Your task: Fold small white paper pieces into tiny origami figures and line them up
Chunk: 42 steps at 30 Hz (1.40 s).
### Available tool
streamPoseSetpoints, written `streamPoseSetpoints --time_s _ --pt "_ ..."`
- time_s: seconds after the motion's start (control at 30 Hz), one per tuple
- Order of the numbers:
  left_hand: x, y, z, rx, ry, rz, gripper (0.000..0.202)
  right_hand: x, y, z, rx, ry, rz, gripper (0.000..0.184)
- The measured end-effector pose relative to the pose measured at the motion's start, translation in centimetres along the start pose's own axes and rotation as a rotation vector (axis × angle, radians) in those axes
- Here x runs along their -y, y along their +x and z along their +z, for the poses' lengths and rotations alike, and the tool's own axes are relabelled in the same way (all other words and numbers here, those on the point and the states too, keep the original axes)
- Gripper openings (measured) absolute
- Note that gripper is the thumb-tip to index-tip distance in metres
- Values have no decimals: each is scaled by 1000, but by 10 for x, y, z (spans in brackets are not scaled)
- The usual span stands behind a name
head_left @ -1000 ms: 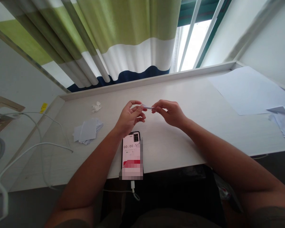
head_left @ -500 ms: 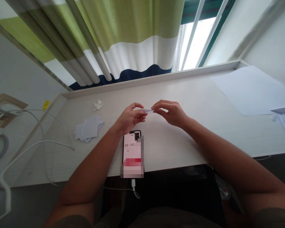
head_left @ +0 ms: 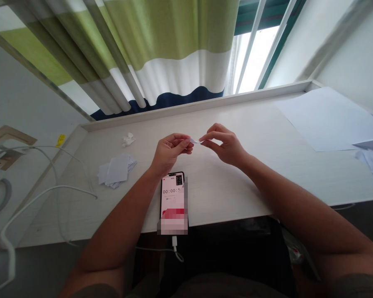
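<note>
Daylight is let in at the far right, beside a green, white and navy curtain [head_left: 180, 29] that is hung beyond the far edge of a pale tabletop [head_left: 236, 194]. Over the middle, a small piece of white paper [head_left: 194, 141] is held between two hands, apparently raised so that both ends can be reached by the fingertips. Its left end is pinched by the thumb and fingers of the left hand [head_left: 170, 151], presumably for steadiness; its right tip seems to be nipped in the grip of the right hand [head_left: 225, 145], a light hold that suits thin paper. At the left, a loose stack of cut paper [head_left: 117, 169] is laid near a crumpled tissue [head_left: 128, 139], while a large white sheet [head_left: 326, 118] is spread at the far right, perhaps to be out of the forearms' way. By the near edge, a smartphone [head_left: 172, 198] is placed screen up, probably so that its timer can be read at a glance
</note>
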State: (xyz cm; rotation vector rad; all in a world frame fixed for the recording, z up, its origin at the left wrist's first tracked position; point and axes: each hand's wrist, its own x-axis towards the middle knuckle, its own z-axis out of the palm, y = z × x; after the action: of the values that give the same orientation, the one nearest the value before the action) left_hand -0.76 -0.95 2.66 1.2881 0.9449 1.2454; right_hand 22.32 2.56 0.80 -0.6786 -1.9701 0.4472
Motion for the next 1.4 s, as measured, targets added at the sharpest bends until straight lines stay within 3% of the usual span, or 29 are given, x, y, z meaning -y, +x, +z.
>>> streamPoseSetpoints --time_s 0.37,0.5,0.63,0.77,0.87,1.0,1.2,1.4 --pt "8 1 4 -56 187 214 28 3 1 2 -11 200 188 28" --pt "14 -1 1 -77 263 245 23 -1 -1 6 55 365 351 39" --pt "21 -1 -5 -40 389 399 19 -3 0 9 115 554 446 51" --pt "21 0 -8 -25 441 541 16 0 2 6 147 659 499 51" --pt "18 -1 -9 -14 455 568 14 2 2 5 154 715 519 50" --pt "15 -4 -9 13 441 492 20 3 3 4 164 732 530 49" --pt "10 0 -9 -5 350 212 40 -1 1 5 149 620 484 49" --pt "7 2 -11 138 342 3 36 3 0 6 201 465 435 39"
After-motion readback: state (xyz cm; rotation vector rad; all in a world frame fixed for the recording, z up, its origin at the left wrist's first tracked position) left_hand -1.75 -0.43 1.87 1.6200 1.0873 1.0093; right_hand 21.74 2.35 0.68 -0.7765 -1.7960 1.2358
